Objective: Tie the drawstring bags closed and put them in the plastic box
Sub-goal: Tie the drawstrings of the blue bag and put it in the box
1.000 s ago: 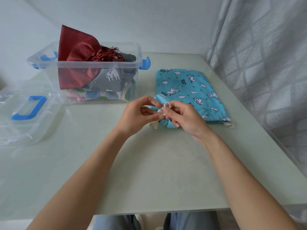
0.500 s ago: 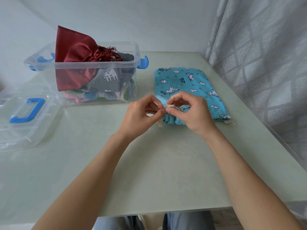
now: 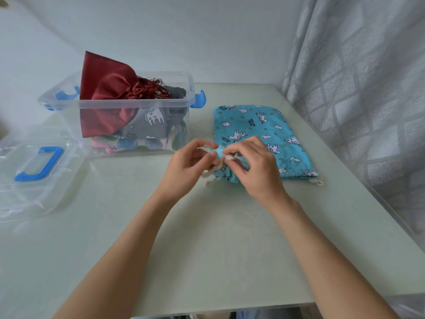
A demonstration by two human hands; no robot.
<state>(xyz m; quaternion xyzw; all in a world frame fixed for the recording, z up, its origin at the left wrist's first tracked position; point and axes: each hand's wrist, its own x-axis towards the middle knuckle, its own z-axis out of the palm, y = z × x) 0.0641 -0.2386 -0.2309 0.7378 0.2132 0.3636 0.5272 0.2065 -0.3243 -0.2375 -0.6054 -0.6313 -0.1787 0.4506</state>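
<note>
head view, the only one there was: the blue drawstring bag lay flat on the pale table, just to the right of the clear plastic box, not yet in it. at the bag's gathered near-left corner both hands were busy on the cream drawstring. the left hand had its fingers curled and seemed to pinch one strand; the right hand was curled over the puckered mouth, pinching cord against the cloth. the knot itself was hidden between the fingertips, so i could not tell how far it had got. a second cord end lay loose at the bag's near-right corner. inside the box sat a red satin bag on top of a grey printed bag and others. the box's lid with its blue handle lay off to the left. to my eye the tying step was in hand; next would want the strands pulled snug, then the bag lifted left, over the box's rim, onto the pile
</note>
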